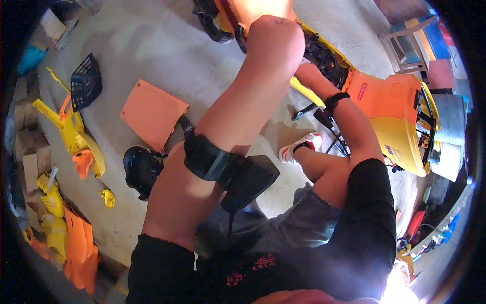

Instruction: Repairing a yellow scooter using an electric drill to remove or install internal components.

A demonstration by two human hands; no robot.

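A partly stripped orange and yellow scooter (379, 116) fills the upper right, with dark inner parts (326, 50) exposed. My left hand (276, 33) reaches up to an orange part at its top end, the fingers hidden behind the hand. My right hand (308, 73) is beside it, low on the opened section near a yellow strip (309, 95), its fingers mostly covered by my left arm. What either hand holds cannot be seen. Black straps circle both forearms, the left one carrying a bulky black device (248, 180). My right shoe (298, 147) is beside the scooter.
An orange panel (152, 114) and a black rounded object (139, 172) lie left of me. Yellow trim pieces (76, 134), a black crate (86, 81) and stacked orange panels (81, 245) line the left side. A wooden chair frame (405, 45) stands at upper right.
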